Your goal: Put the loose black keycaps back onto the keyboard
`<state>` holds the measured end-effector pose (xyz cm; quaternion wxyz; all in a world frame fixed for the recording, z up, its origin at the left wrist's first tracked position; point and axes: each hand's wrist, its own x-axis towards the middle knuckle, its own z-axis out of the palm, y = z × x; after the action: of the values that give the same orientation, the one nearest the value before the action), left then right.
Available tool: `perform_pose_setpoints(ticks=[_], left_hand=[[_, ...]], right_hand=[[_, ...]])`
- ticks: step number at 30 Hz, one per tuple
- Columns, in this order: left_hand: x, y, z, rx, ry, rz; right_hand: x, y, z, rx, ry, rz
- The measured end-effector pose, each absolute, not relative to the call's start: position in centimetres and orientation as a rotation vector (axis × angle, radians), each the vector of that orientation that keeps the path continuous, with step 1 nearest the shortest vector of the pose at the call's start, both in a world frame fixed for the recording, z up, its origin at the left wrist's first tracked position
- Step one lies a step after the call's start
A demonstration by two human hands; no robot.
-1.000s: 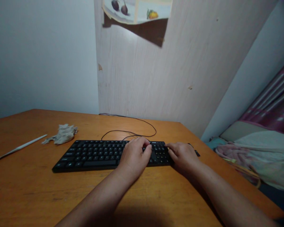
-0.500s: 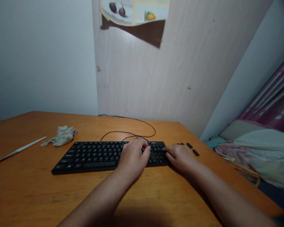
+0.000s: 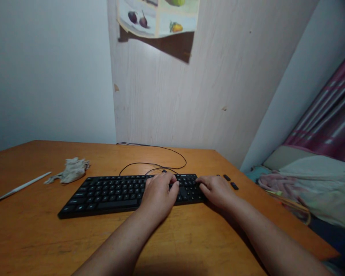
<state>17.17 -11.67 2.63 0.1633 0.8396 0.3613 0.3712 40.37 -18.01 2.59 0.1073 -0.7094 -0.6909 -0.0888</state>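
A black keyboard (image 3: 117,191) lies flat on the wooden desk, turned at a slight angle. My left hand (image 3: 160,191) rests over its right-hand part, fingers curled down on it and the thumb toward the number pad. Those fingertips are mostly hidden behind the hand. At the right end of the keyboard, my right hand (image 3: 214,189) has its thumb and forefinger drawn together at the edge of the number pad (image 3: 191,188). Whatever sits between these fingertips is too small to make out. Beyond the right hand lie several loose black keycaps (image 3: 234,186), partly hidden by it.
A crumpled greyish cloth (image 3: 73,170) and a thin white-tipped stick (image 3: 25,186) lie left of the keyboard. Behind it a black cable (image 3: 152,163) loops across the desk (image 3: 172,237). Bedding (image 3: 299,172) lies beyond the desk's right edge.
The view has tilted up a little and shifted, so the desk sits slightly lower and further left. Both hands keep nearly the same places on the keyboard.
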Motion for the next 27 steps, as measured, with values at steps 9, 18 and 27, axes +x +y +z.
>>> perform_pose_setpoints(ticks=[9,18,27], left_hand=[[17.1,-11.5,2.8,2.406,1.031,1.018],[16.9,-11.3,2.8,2.457,1.018,1.024],[17.0,-11.1,2.8,2.467,1.01,1.013]], right_hand=[[45.5,-17.5,2.7,-2.1,-1.342,-0.273],[52.2,-17.7,3.6,-2.325,-1.004,-0.288],[55.1,-15.8,2.8,-2.592,-1.063,-0.029]])
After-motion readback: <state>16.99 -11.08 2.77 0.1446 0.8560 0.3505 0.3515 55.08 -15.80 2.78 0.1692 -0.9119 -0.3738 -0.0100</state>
